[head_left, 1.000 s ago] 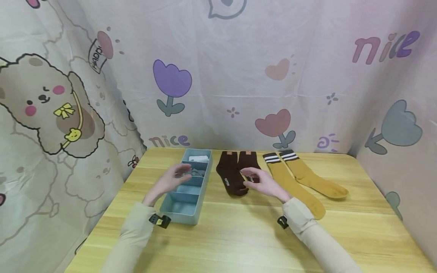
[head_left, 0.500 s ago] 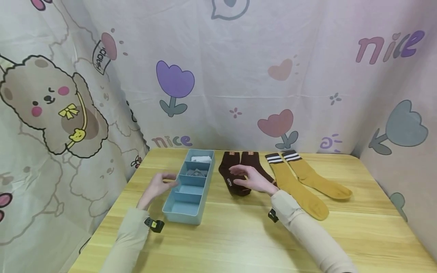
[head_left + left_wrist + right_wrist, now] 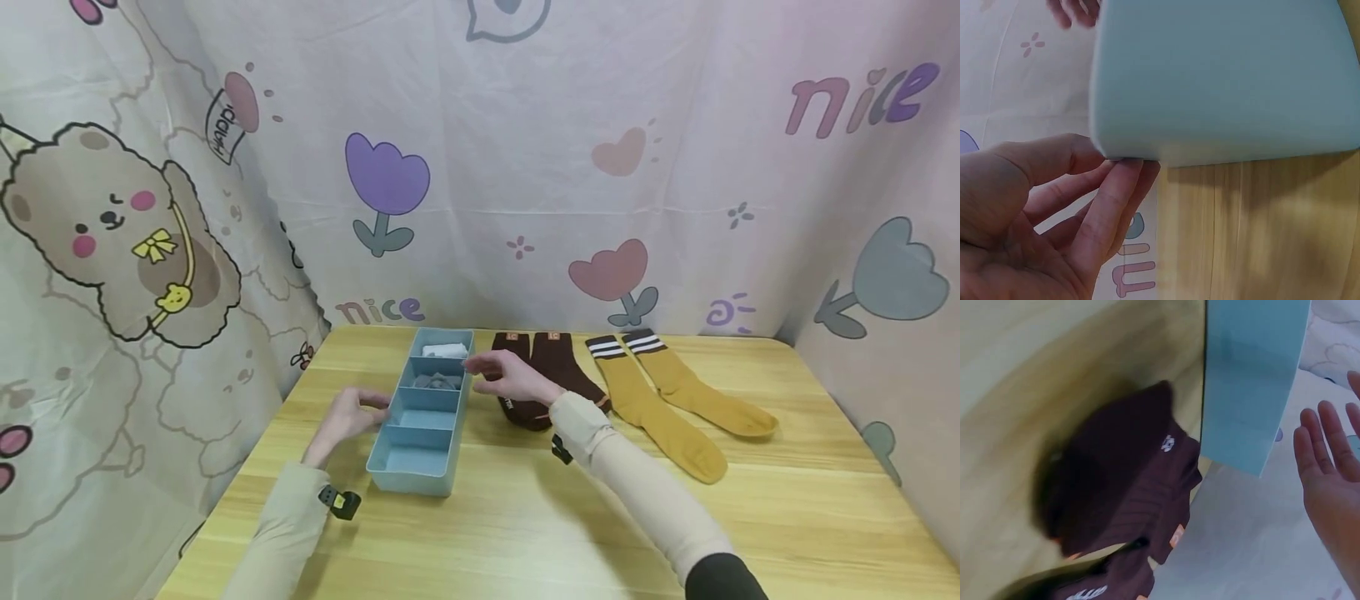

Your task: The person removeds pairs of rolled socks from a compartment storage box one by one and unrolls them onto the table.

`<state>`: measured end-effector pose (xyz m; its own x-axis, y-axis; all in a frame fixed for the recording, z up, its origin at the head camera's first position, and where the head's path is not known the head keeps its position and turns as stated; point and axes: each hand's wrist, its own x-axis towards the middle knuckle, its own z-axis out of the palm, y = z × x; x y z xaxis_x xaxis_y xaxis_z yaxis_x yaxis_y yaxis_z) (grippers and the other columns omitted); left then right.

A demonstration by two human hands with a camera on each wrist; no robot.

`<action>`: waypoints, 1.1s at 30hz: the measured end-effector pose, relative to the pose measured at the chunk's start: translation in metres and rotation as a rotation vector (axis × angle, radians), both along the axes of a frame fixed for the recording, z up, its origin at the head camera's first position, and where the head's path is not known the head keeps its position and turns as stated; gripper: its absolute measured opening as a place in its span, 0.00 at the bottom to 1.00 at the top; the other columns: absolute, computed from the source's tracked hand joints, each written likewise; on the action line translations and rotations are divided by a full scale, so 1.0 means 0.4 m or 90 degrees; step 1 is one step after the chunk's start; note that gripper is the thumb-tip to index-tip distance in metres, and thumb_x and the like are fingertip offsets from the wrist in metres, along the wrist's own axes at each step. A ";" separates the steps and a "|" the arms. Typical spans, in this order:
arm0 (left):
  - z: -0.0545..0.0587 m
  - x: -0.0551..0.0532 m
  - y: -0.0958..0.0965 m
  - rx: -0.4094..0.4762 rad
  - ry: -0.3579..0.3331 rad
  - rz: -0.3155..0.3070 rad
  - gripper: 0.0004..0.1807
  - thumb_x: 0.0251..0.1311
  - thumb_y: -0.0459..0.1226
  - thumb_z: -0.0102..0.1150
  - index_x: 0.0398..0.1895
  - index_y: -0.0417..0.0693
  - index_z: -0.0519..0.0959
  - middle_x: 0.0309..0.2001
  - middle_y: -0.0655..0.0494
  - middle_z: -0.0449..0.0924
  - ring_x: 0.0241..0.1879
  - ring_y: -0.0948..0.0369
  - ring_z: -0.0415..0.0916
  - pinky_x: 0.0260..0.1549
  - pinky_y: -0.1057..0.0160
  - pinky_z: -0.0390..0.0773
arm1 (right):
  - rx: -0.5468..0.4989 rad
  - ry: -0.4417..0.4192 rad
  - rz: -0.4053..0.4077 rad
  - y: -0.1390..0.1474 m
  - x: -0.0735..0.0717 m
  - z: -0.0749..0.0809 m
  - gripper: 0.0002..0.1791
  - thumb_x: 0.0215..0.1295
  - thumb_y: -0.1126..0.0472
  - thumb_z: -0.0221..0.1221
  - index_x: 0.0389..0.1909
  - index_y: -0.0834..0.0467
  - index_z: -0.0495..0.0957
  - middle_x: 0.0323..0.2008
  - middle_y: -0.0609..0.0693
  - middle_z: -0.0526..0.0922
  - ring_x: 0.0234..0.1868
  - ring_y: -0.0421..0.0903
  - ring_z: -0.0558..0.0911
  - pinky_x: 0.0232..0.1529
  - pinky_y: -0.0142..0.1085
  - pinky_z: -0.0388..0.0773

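Note:
A light blue divided storage box (image 3: 409, 483) lies lengthwise on the table. My left hand (image 3: 347, 421) is at its left side; in the left wrist view its fingertips touch the edge of the box wall (image 3: 1229, 81), thumb and fingers loosely bent. My right hand (image 3: 513, 379) hovers by the right rim, near the second compartment from the back; the right wrist view shows its fingers (image 3: 1332, 434) extended and holding nothing. A white folded cloth item (image 3: 444, 351) lies in the rearmost compartment, a grey one (image 3: 437, 381) in the compartment before it. Two front compartments hold nothing.
A pair of dark brown socks (image 3: 568, 375) lies flat right of the box, partly hidden by my right hand. Farther right lie two mustard socks (image 3: 663, 421) with striped cuffs. A printed curtain (image 3: 487, 167) stands behind the wooden table (image 3: 525, 525).
My right hand has moved left from over the brown socks to the box's right rim. My left hand has drawn back from over the box to its left side. The box has shifted slightly.

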<state>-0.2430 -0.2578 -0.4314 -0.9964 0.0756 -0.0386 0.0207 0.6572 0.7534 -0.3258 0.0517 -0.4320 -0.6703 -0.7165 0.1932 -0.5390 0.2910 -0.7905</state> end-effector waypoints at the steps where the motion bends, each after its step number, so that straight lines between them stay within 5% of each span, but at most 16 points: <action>1: 0.000 0.002 0.001 0.013 -0.009 0.001 0.16 0.59 0.27 0.62 0.49 0.26 0.82 0.46 0.31 0.85 0.36 0.54 0.87 0.38 0.55 0.88 | 0.001 -0.008 0.003 -0.009 -0.006 0.004 0.24 0.68 0.69 0.60 0.63 0.70 0.73 0.61 0.67 0.79 0.63 0.61 0.79 0.67 0.56 0.73; 8: 0.009 0.011 0.008 0.049 -0.041 0.001 0.16 0.59 0.26 0.61 0.51 0.24 0.81 0.44 0.32 0.84 0.35 0.54 0.87 0.36 0.60 0.88 | 0.019 -0.070 0.030 -0.070 -0.044 0.033 0.25 0.67 0.72 0.59 0.66 0.67 0.72 0.65 0.65 0.76 0.68 0.58 0.76 0.69 0.50 0.73; 16: 0.012 0.019 0.000 0.071 -0.057 -0.003 0.17 0.59 0.25 0.62 0.51 0.24 0.80 0.45 0.30 0.84 0.35 0.53 0.87 0.37 0.56 0.88 | 0.057 -0.134 0.138 -0.168 -0.086 0.034 0.31 0.62 0.80 0.57 0.68 0.73 0.65 0.68 0.71 0.69 0.70 0.67 0.71 0.70 0.49 0.73; 23: 0.003 0.014 0.004 0.085 -0.065 -0.018 0.17 0.60 0.27 0.63 0.52 0.26 0.80 0.46 0.32 0.84 0.37 0.54 0.87 0.36 0.60 0.88 | 0.209 -0.065 0.125 -0.213 -0.102 0.042 0.32 0.61 0.78 0.61 0.68 0.66 0.70 0.69 0.63 0.73 0.70 0.60 0.72 0.71 0.47 0.72; 33: -0.004 0.024 -0.001 0.079 -0.067 0.020 0.16 0.61 0.26 0.61 0.52 0.28 0.81 0.47 0.33 0.84 0.38 0.54 0.87 0.36 0.62 0.88 | 0.371 -0.039 0.131 -0.274 -0.106 0.052 0.35 0.60 0.79 0.58 0.68 0.55 0.74 0.67 0.54 0.76 0.66 0.47 0.74 0.70 0.37 0.72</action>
